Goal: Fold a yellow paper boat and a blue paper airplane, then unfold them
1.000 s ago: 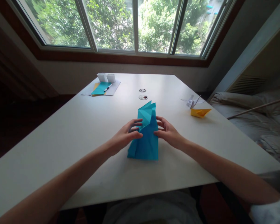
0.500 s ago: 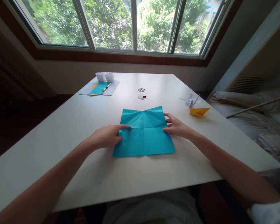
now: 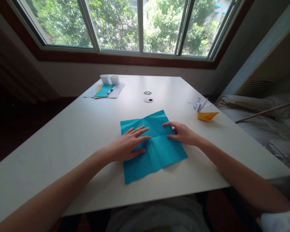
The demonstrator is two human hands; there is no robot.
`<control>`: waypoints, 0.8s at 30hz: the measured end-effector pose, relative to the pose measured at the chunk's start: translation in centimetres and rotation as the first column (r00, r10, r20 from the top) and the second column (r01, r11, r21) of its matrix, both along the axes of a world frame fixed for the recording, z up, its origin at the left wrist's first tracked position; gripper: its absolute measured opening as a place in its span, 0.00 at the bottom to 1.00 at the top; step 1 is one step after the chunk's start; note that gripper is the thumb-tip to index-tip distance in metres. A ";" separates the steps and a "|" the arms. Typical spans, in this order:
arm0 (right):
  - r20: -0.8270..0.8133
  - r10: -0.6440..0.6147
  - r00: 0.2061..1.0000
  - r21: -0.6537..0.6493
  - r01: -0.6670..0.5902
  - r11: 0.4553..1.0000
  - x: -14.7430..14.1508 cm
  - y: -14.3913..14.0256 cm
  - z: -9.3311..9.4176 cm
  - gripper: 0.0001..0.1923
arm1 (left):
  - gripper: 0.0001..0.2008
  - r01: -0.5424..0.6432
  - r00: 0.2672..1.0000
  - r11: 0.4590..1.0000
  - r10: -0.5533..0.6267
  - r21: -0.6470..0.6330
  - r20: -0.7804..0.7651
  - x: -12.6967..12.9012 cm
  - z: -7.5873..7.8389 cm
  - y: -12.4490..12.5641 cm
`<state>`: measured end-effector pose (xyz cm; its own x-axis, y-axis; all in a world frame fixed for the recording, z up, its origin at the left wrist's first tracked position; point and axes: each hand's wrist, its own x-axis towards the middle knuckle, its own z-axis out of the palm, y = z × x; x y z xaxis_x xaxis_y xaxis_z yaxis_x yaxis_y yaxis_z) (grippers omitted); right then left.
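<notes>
Teal origami paper (image 3: 157, 151) is being pressed flat at frame centre by the left hand (image 3: 128, 146) and right hand (image 3: 182, 133), fingers spread apart.

Bright daylight from the window (image 3: 140, 25), dim room corners, wide-angle edge distortion.

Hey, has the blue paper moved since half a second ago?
Yes. The blue paper has turned on the table: its near edge, square to the table's near edge before, now runs slanted, with the near left corner closer to that edge.
</notes>
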<state>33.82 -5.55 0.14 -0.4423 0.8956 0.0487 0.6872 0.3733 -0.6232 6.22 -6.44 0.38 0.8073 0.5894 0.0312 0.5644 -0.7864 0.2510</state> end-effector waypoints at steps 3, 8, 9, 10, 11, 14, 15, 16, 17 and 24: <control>0.034 0.004 0.999 0.017 -0.005 1.000 0.1 0.2 0.0 0.22 | 0.25 0.026 0.999 0.994 -0.029 -0.109 -0.027 0.0 0.2 -0.3; 0.081 -0.078 0.994 0.042 0.074 0.996 -0.2 0.6 -0.5 0.12 | 0.22 0.106 0.993 0.984 -0.097 -0.142 0.067 0.1 1.1 -0.5; 0.074 -0.097 0.992 0.046 0.094 0.994 -0.3 0.7 -0.6 0.12 | 0.19 0.123 0.990 0.982 -0.112 -0.141 0.080 0.3 1.1 -0.6; 0.069 -0.113 0.991 0.054 0.110 0.993 -0.5 0.7 -0.8 0.13 | 0.18 0.131 0.989 0.982 -0.119 -0.136 0.088 0.4 1.1 -0.7; 0.064 -0.125 0.990 0.066 0.120 0.991 -0.7 0.7 -0.9 0.14 | 0.17 0.130 0.989 0.983 -0.119 -0.129 0.089 0.6 0.9 -0.7; 0.041 -0.169 0.985 0.100 0.164 0.981 -1.2 0.6 -1.3 0.24 | 0.25 0.081 0.994 0.992 -0.074 -0.092 0.075 0.9 0.4 -1.0; 0.025 -0.192 0.981 0.098 0.189 0.977 -1.3 0.6 -1.4 0.28 | 0.30 0.057 0.996 0.995 -0.052 -0.079 0.068 1.0 0.1 -1.0; 0.010 -0.218 0.976 0.087 0.216 0.972 -1.5 0.6 -1.4 0.29 | 0.35 0.037 0.998 0.997 -0.033 -0.070 0.059 1.0 -0.1 -1.0; 0.002 -0.239 0.971 0.071 0.239 0.969 -1.5 0.6 -1.4 0.29 | 0.40 0.024 0.999 0.997 -0.021 -0.067 0.048 1.0 -0.2 -0.9; 0.007 -0.296 0.955 -0.001 0.296 0.955 -1.5 1.6 -1.6 0.31 | 0.44 0.090 0.996 0.988 -0.090 -0.125 0.007 1.1 -0.4 -0.5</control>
